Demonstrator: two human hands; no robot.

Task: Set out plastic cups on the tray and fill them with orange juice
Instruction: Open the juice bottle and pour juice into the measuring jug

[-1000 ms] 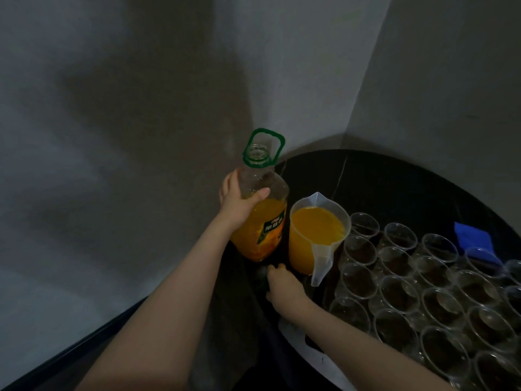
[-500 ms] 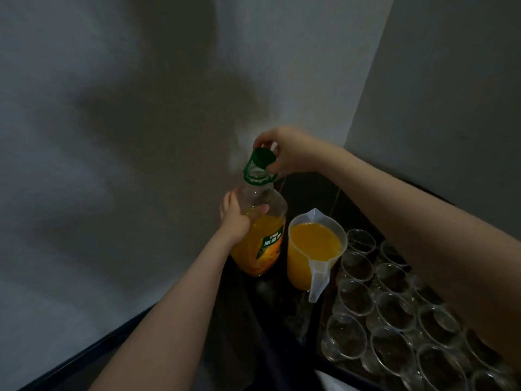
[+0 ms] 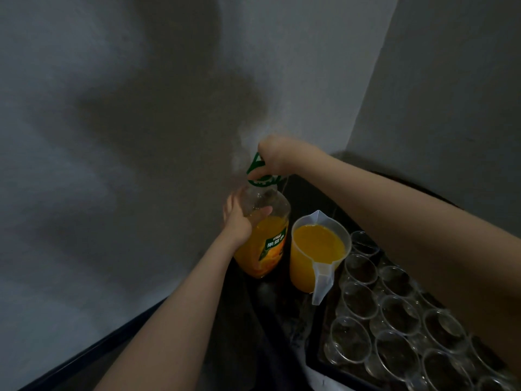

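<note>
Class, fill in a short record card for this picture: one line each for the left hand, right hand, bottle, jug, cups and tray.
left hand: grips the shoulder of the juice bottle
right hand: on the bottle's top, fingers closed at the green cap
juice bottle: upright, partly full of orange juice
measuring jug: beside the bottle, nearly full of juice, spout toward the wall
plastic cups: clear, empty, standing in rows
tray: dark, holds the cups

This looks like a room in a home. A dark round table sits in a corner where two plain gray walls meet (the light is dim). A juice bottle, a jug and many clear cups stand on it.
</note>
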